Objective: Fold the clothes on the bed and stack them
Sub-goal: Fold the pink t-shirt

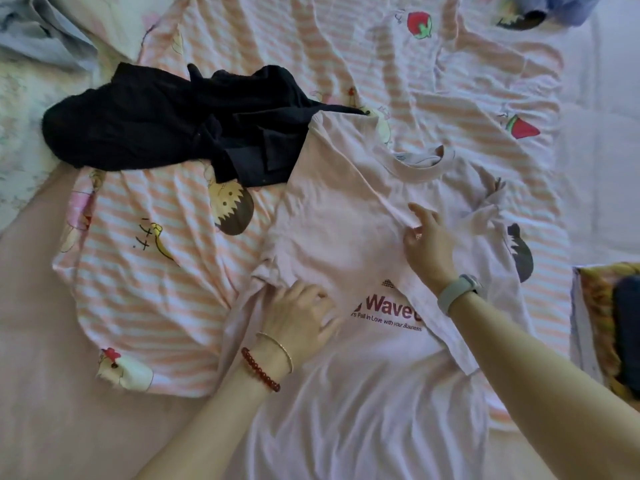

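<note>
Head view: I am spreading the pink T-shirt [346, 209] flat across the middle of the bed [41, 341]. My left hand [301, 315] is pressing its left sleeve area with fingers extended. My right hand [427, 242] is pinching a fabric fold below the collar. The black garment [156, 129] is lying crumpled toward the bed's far left, touching the shirt's shoulder.

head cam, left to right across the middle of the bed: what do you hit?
Black garment → left hand on the pale pink T-shirt → right hand pinching a fold of the T-shirt → grey watch → folded stack at the right edge.
</note>
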### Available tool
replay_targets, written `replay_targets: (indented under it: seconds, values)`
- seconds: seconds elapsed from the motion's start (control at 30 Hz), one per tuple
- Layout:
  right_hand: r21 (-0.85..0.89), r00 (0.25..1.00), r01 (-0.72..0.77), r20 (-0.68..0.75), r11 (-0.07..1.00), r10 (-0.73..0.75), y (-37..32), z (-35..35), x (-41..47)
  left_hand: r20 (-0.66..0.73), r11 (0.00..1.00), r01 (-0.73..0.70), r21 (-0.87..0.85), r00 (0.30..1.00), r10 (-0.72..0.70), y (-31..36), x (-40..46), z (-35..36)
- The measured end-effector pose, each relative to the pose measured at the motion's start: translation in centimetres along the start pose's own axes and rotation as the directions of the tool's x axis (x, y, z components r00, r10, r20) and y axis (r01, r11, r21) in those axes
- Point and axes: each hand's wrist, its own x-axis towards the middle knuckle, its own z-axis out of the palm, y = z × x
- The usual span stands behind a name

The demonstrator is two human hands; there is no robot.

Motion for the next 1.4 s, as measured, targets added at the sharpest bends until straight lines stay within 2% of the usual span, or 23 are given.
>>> replay_targets:
  seconds: [0.07, 0.13, 0.17, 0.2, 0.27, 0.33, 0.4, 0.47, 0.53, 0.63, 0.7, 0.77, 0.93, 1.03, 1.1, 1.17, 1.2, 1.27, 1.33, 1.4]
  values:
    - [-0.174, 0.993, 0.093, -0.060, 0.980, -0.105, 0.7, 0.4, -1.2, -0.115, 0.997, 0.026, 0.072, 0.993, -0.018, -0.4, 1.1, 0.3]
    - [-0.325, 0.949, 0.273, -0.061, 0.906, -0.308, 1.3, 1.4, -3.2, -0.099, 0.978, 0.066, 0.199, 0.994, -0.047, -1.1, 2.3, 1.0]
    - [-0.383, 0.915, 0.377, 0.016, 0.843, -0.403, 1.8, 1.9, -4.2, -0.047, 0.962, 0.087, 0.258, 0.996, -0.077, -1.6, 2.7, 1.5]
    - [-0.412, 0.883, 0.465, 0.155, 0.784, -0.443, 2.3, 2.5, -5.0, 0.024, 0.947, 0.107, 0.302, 0.993, -0.120, -2.2, 2.9, 2.0]
    - [-0.421, 0.828, 0.538, 0.426, 0.730, -0.364, 3.2, 3.4, -5.9, 0.143, 0.922, 0.145, 0.358, 0.968, -0.207, -3.5, 3.0, 3.2]
    - [-0.394, 0.804, 0.535, 0.509, 0.748, -0.307, 3.9, 3.6, -5.6, 0.164, 0.914, 0.158, 0.373, 0.959, -0.232, -4.3, 2.9, 4.0]
    - [-0.285, 0.815, 0.534, 0.424, 0.796, -0.395, 3.8, 2.8, -5.1, 0.144, 0.919, 0.170, 0.355, 0.962, -0.234, -3.7, 3.3, 3.8]
    - [-0.202, 0.857, 0.505, 0.236, 0.839, -0.459, 3.7, 1.3, -4.1, 0.036, 0.942, 0.171, 0.290, 0.981, -0.189, -2.7, 4.6, 3.0]
    - [-0.192, 0.903, 0.430, 0.073, 0.882, -0.424, 4.4, -1.0, -2.3, -0.130, 0.955, 0.161, 0.250, 0.983, -0.132, -2.1, 7.0, 2.0]
    - [-0.278, 0.952, 0.272, -0.064, 0.921, -0.300, 6.5, -4.9, 1.9, -0.200, 0.943, 0.226, 0.246, 0.963, -0.179, -1.9, 12.1, -0.2]
    - [-0.338, 0.982, 0.147, -0.066, 0.930, -0.179, 8.2, -7.0, 5.1, -0.191, 0.920, 0.275, 0.280, 0.955, -0.227, -2.3, 15.7, -1.6]
    - [-0.354, 0.995, 0.086, -0.014, 0.931, -0.097, 9.8, -8.2, 8.0, -0.156, 0.906, 0.271, 0.324, 0.960, -0.232, -3.0, 19.0, -2.7]
    - [-0.370, 0.968, 0.089, 0.252, 0.925, 0.007, 11.9, -9.1, 13.8, 0.057, 0.828, 0.258, 0.497, 0.943, -0.327, -4.7, 25.6, -4.4]
    - [-0.389, 0.956, 0.110, 0.295, 0.915, 0.010, 11.9, -8.9, 15.6, 0.121, 0.830, 0.217, 0.514, 0.939, -0.321, -5.1, 27.6, -4.8]
    - [-0.219, 0.963, 0.095, 0.267, 0.971, -0.034, 11.6, -9.0, 16.4, 0.085, 0.865, 0.229, 0.446, 0.952, -0.295, -5.3, 28.5, -5.4]
    - [-0.089, 0.975, 0.073, 0.215, 0.993, -0.052, 11.3, -9.2, 16.5, 0.068, 0.921, 0.288, 0.262, 0.946, -0.316, -5.5, 29.0, -6.1]
    - [-0.086, 0.982, 0.078, 0.179, 0.993, -0.062, 11.3, -9.3, 16.3, 0.063, 0.934, 0.302, 0.192, 0.946, -0.319, -5.5, 28.9, -6.2]
    - [-0.130, 0.991, 0.130, 0.053, 0.983, -0.124, 11.2, -9.3, 15.3, -0.011, 0.946, 0.280, 0.161, 0.959, -0.282, -5.1, 27.8, -6.0]
    - [-0.134, 0.982, 0.159, -0.080, 0.978, -0.171, 11.4, -9.4, 13.5, -0.160, 0.965, 0.230, 0.128, 0.965, -0.209, -4.3, 26.0, -5.4]
    - [-0.116, 0.970, 0.175, -0.153, 0.978, -0.191, 11.7, -9.3, 11.5, -0.320, 0.986, 0.131, 0.100, 0.943, -0.093, -3.1, 23.4, -5.0]
